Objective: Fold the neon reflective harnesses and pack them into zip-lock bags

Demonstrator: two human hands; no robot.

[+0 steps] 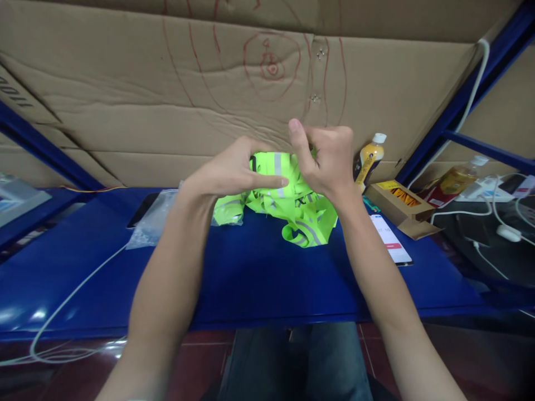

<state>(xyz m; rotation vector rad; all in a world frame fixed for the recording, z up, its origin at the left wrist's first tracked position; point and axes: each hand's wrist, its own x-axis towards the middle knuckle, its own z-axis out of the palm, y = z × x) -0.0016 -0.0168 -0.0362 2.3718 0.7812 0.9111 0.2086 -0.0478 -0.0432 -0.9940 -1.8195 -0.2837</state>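
A bundle of neon yellow-green fabric with grey reflective stripes [298, 209] is held up over the blue shelf top [259, 278]. My left hand [234, 172] grips the upper left of the fabric, thumb laid across it. My right hand [324, 159] is curled closed on the upper right part, thumb raised. The lower folds of the fabric rest on the shelf.
A clear plastic bag [154, 220] lies left of the fabric. A phone [390, 239] lies to the right, beside an open cardboard box [397, 206] and a yellow drink bottle [370, 159]. White cables [67, 303] trail across the shelf. Cardboard [167, 94] forms the back wall.
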